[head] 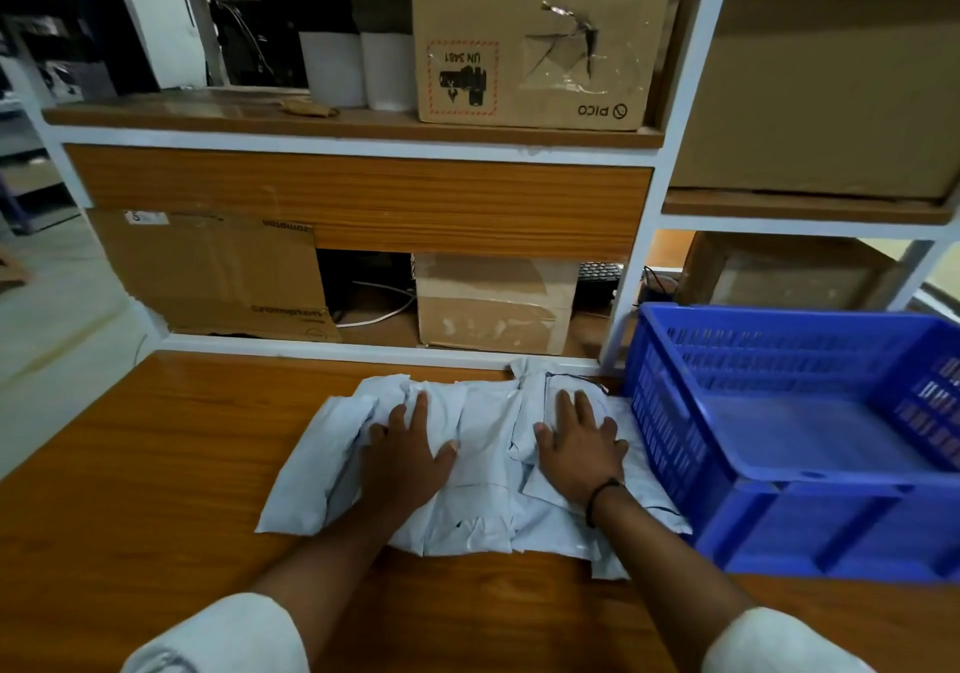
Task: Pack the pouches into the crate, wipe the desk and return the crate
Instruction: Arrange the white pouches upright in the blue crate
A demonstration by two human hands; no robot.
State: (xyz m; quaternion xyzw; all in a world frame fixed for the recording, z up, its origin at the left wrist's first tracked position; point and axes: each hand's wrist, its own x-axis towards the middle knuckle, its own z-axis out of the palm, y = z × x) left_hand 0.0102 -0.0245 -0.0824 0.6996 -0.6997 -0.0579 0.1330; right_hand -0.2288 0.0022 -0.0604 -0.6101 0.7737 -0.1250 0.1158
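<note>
Several pale blue-white pouches (483, 438) lie in an overlapping heap on the wooden desk (156, 490), near its back edge. My left hand (408, 451) rests flat on the left part of the heap, fingers straight and spread. My right hand (582, 446), with a dark band at the wrist, lies flat on the right part of the heap. A blue plastic crate (670, 433) with slotted walls stands on the desk just right of the pouches, touching their edge. Nothing shows inside it.
A white-framed shelf unit (691, 116) rises behind the desk. It holds cardboard boxes (535, 48), white rolls (358, 69) and cables. More boxes (218, 267) sit low behind the desk's back edge. To the left of the desk, floor is visible.
</note>
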